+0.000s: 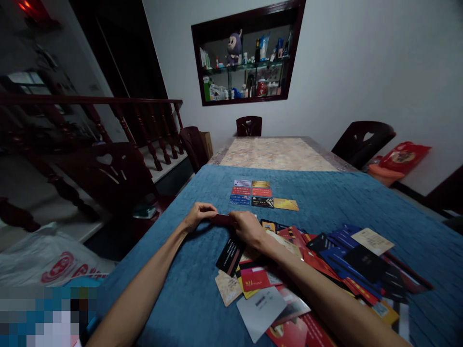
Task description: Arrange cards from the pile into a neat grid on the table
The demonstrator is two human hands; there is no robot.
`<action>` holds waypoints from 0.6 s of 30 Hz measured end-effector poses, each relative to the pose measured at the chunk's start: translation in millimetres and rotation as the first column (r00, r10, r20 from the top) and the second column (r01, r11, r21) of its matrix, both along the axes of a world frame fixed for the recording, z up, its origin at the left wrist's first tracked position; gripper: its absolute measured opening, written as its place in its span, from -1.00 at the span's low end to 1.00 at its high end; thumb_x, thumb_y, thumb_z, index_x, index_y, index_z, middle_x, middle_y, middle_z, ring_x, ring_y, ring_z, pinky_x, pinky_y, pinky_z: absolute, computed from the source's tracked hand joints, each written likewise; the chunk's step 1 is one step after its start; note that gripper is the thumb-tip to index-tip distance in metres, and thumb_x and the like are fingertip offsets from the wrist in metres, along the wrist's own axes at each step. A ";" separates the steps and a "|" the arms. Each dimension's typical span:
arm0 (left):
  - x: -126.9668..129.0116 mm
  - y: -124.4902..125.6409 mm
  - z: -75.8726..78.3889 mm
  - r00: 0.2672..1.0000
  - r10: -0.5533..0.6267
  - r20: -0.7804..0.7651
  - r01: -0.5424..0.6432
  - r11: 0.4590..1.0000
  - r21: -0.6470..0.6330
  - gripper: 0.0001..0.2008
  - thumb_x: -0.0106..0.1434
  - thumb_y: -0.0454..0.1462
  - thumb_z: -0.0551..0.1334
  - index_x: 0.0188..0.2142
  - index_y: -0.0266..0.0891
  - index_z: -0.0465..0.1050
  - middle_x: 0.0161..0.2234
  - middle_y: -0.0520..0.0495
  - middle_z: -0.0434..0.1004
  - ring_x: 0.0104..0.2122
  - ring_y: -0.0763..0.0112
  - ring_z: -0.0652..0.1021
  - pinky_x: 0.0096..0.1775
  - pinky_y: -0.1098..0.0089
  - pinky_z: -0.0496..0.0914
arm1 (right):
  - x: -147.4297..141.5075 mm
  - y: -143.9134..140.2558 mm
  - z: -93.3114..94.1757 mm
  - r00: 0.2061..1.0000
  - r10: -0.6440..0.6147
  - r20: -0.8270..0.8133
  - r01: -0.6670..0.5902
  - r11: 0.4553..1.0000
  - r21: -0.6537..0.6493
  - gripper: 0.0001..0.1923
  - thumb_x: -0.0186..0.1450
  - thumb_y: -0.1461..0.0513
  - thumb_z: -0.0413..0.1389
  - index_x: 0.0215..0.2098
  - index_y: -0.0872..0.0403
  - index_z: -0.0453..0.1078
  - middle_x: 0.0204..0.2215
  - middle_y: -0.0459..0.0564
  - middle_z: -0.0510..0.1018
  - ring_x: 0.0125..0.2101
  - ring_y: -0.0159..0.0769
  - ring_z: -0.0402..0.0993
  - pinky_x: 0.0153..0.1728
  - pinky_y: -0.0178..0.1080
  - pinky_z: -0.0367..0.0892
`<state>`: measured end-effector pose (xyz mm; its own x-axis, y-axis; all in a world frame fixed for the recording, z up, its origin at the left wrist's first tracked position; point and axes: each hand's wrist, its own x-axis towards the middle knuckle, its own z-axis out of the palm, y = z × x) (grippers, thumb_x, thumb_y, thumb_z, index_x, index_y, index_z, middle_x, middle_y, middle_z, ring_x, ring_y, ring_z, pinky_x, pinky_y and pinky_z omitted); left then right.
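Note:
Between my two hands is a dark red card (223,220), held just above the blue cloth and seen almost edge-on. My left hand (198,215) pinches its left end with thumb and fingers. Closed on the right end is my right hand (249,228), whose fingers partly cover the card. Just beyond the hands, several cards lie in short rows, among them a black card (262,202) and a gold card (286,204). A loose pile of mixed cards spreads under and around my right forearm, with a silver-white card (261,312) near the front and a black card (229,256) at its left side.
The blue cloth (173,284) covers the near part of a long table with a patterned far end (265,152). Dark wooden chairs (363,140) stand around it. White plastic bags (54,262) are at lower left, beside a wooden railing (144,100).

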<state>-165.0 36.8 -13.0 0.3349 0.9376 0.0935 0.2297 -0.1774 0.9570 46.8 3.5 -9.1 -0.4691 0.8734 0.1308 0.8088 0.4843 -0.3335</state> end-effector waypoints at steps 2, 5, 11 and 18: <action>-1.5 0.8 -0.8 1.000 -0.011 -0.012 0.011 1.000 -0.007 -0.77 -0.02 -0.17 0.32 -0.51 -0.34 0.52 -0.59 0.03 0.40 -0.53 0.50 0.33 -0.44 0.47 0.17 | -0.4 -0.5 0.4 1.000 -0.002 0.003 0.002 1.000 0.005 -0.70 0.26 0.39 0.00 -0.13 0.03 0.46 -0.16 0.05 0.61 -0.15 -0.22 0.50 -0.33 -0.31 0.10; -3.3 1.7 -2.2 0.999 -0.015 -0.031 0.014 1.000 -0.017 -0.76 -0.02 -0.16 0.33 -0.50 -0.34 0.52 -0.59 0.03 0.39 -0.54 0.50 0.32 -0.45 0.47 0.17 | -0.5 -0.5 -0.2 1.000 0.002 -0.006 -0.002 1.000 0.008 -0.69 0.26 0.39 0.00 -0.12 0.02 0.45 -0.16 0.04 0.61 -0.16 -0.23 0.50 -0.34 -0.31 0.09; -4.1 2.3 -3.6 0.999 -0.026 -0.040 0.025 0.999 -0.020 -0.75 0.00 -0.14 0.33 -0.49 -0.34 0.52 -0.59 0.04 0.39 -0.54 0.50 0.32 -0.44 0.46 0.16 | 0.0 0.7 -2.8 1.000 -0.008 -0.014 0.008 1.000 0.018 -0.73 0.26 0.38 0.00 -0.16 0.03 0.45 -0.18 0.02 0.62 -0.19 -0.24 0.50 -0.37 -0.30 0.06; -2.7 0.4 -0.1 1.000 -0.021 -0.022 0.021 1.000 -0.020 -0.76 -0.01 -0.15 0.33 -0.51 -0.33 0.52 -0.60 0.04 0.38 -0.54 0.51 0.32 -0.44 0.46 0.15 | 0.0 1.1 -2.8 1.000 -0.006 -0.025 0.007 1.000 0.016 -0.75 0.25 0.40 0.01 -0.20 0.04 0.45 -0.20 0.03 0.61 -0.20 -0.25 0.49 -0.36 -0.31 0.07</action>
